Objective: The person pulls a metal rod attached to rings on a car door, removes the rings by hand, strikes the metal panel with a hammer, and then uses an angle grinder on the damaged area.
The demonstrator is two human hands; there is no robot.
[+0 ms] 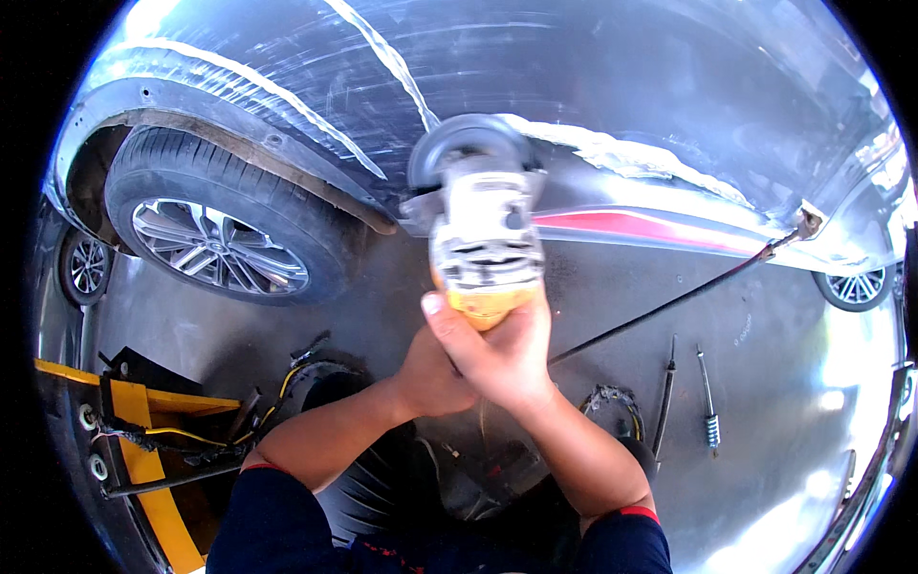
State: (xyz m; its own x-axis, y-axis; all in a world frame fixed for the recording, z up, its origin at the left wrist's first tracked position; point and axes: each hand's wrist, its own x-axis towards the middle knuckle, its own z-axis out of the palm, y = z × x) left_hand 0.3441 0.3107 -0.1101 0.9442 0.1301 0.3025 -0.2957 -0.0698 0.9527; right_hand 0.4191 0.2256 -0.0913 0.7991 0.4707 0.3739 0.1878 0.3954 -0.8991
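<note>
A yellow-and-silver angle grinder (488,230), blurred on top, is held in both my hands. Its dark round disc (459,129) sits over the dark grey car body panel (660,67), near a rough pale streak; whether it touches cannot be seen. My right hand (499,354) is wrapped round the grinder's yellow body, thumb along the left side. My left hand (430,368) grips lower and behind, partly covered by the right. The panel carries several pale streaks and scuffs, with a red strip (641,227) along its lower part.
A tyre with alloy wheel (153,182) sits left under the arch. A long black bar (698,289) runs to the lower panel. Yellow metal equipment (143,430) with cables stands lower left. Thin tools (711,430) and a cable coil (612,394) lie on the grey floor (784,402).
</note>
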